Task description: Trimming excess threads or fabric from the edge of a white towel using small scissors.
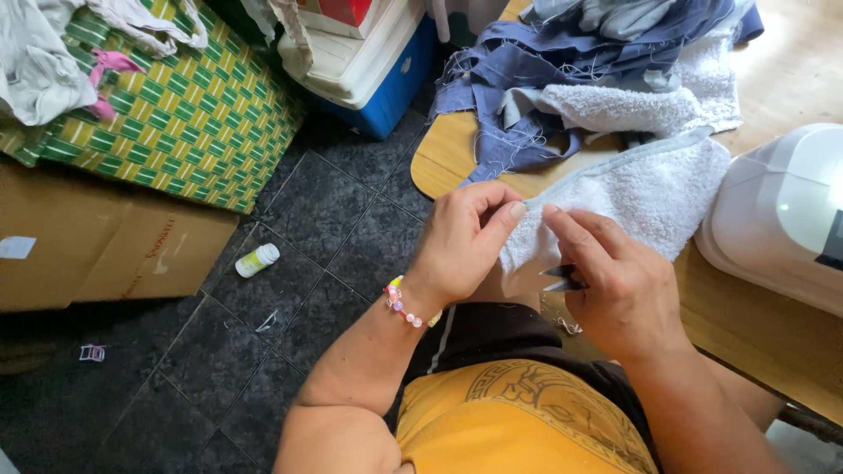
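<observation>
My left hand (465,241) pinches the near corner of a white terry towel (645,189) that hangs off the wooden table (443,154). My right hand (615,281) pinches the same corner from the other side, fingertip to fingertip with the left. A small pair of metal snips (560,278) is tucked in the right palm, blades pointing left. A beaded bracelet (402,303) is on my left wrist. The towel has a pale blue band along its upper edge.
A white sewing machine (781,215) stands on the table at right. Blue frayed cloth (549,75) and more towel pile behind. On the dark tiled floor lie a small white bottle (256,260), a cardboard box (105,241), a green woven basket (189,118), a blue-and-white cooler (373,70).
</observation>
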